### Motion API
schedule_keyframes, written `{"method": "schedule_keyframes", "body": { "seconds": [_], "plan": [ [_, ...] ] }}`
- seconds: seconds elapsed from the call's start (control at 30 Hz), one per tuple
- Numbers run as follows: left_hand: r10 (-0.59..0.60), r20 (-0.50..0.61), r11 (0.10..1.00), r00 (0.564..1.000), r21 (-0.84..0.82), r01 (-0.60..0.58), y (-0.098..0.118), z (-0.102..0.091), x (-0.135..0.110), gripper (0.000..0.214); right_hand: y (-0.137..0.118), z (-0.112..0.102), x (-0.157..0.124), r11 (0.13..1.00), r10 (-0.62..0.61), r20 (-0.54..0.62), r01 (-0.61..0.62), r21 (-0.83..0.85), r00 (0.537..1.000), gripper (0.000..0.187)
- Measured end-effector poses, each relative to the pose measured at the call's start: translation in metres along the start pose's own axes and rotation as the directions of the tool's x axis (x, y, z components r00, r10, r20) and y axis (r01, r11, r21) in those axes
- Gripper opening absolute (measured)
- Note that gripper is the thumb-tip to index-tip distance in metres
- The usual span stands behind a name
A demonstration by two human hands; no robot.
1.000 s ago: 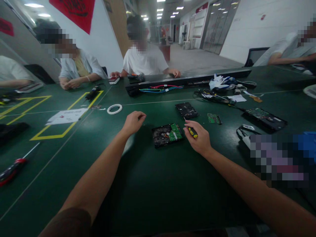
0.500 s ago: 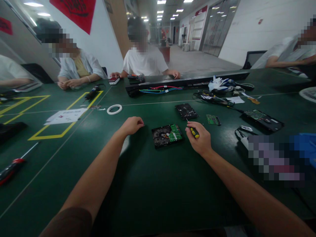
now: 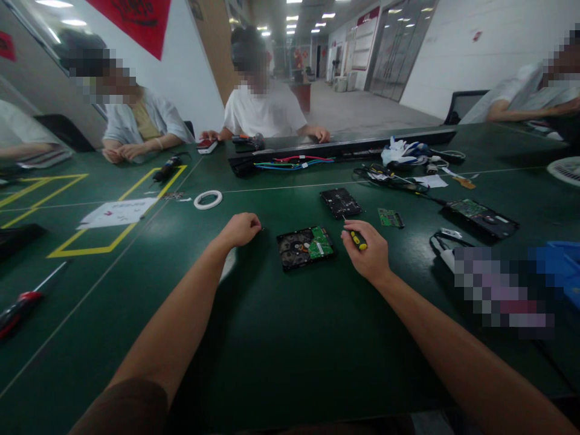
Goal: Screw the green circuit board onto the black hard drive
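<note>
From the near drive (image 3: 306, 249), which lies on the green table (image 3: 290, 338) between both hands, the left hand (image 3: 243, 229) sits towards ten o'clock, its fingertips drawn together; whether they pinch some tiny piece is too small to tell. The right hand (image 3: 368, 249), at three o'clock, grips a yellow-and-black screwdriver (image 3: 359, 240), its tip pointing towards twelve, near the far drive (image 3: 341, 202). That drive lies at one o'clock, the board (image 3: 390, 218) at two, the tape (image 3: 208, 200) at ten, beyond the left hand.
</note>
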State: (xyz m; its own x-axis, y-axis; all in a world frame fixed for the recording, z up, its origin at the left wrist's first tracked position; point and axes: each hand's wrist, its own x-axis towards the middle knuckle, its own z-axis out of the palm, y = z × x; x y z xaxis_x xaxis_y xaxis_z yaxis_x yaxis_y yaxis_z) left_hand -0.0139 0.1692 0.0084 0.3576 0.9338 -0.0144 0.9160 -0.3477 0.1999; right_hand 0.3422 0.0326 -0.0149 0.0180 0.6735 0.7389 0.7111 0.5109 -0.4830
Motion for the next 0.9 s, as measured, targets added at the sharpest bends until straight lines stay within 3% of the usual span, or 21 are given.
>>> {"method": "schedule_keyframes", "body": {
  "seconds": [0.2, 0.4, 0.53, 0.7, 0.8, 0.9],
  "plan": [
    [0.009, -0.085, 1.000, 0.996, -0.010, -0.009, 0.014, -0.013, -0.006, 0.021, 0.002, 0.003, -0.001, 1.000, -0.007, 0.058, 0.007, -0.001, 0.998, 0.011],
    [0.178, -0.256, 0.937, 0.950, -0.251, -0.243, 0.061, -0.020, -0.017, 0.018, 0.003, 0.003, -0.001, 1.000, 0.006, 0.075, -0.006, 0.002, 0.997, 0.012],
    [0.248, -0.239, 0.881, 0.939, -0.348, -0.321, 0.092, -0.012, -0.025, 0.013, 0.004, 0.001, -0.001, 1.000, 0.014, 0.090, -0.014, -0.002, 0.996, 0.012],
    [0.345, -0.154, 0.837, 0.926, -0.395, -0.378, 0.115, -0.004, -0.029, 0.013, 0.002, 0.001, 0.000, 1.000, 0.012, 0.105, -0.015, 0.022, 0.994, 0.013],
    [0.456, -0.158, 0.780, 0.876, -0.403, -0.479, 0.130, -0.004, -0.026, 0.016, 0.001, 0.002, 0.000, 0.999, 0.020, 0.111, -0.023, 0.026, 0.994, 0.013],
    [0.555, -0.117, 0.794, 0.824, -0.222, -0.566, 0.149, -0.002, -0.018, 0.015, 0.002, 0.002, 0.000, 0.999, 0.025, 0.117, -0.027, 0.021, 0.993, 0.013]
  ]
}}
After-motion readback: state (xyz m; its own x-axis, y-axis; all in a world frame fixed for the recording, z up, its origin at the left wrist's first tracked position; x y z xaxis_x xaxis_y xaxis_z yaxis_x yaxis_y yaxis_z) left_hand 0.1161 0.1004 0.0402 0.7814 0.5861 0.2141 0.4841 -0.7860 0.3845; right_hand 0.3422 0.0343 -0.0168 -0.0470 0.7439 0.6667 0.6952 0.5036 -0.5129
